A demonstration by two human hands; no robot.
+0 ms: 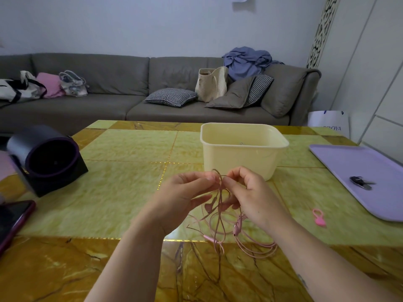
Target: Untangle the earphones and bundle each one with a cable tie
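Observation:
A tangle of pink earphones [220,216] hangs above the table between my two hands, its loops trailing down onto the tabletop near the front. My left hand [181,197] pinches the cable at the top of the tangle. My right hand [250,197] pinches the same cable just to the right, fingers curled round the strands. A pink cable tie [318,217] lies on the table to the right of my right hand.
A cream plastic tub [242,147] stands just behind my hands. A lilac tray [359,177] with a dark key fob [359,182] sits at the right. A black cylindrical device [48,158] and a phone [13,221] lie at the left. A grey sofa is beyond the table.

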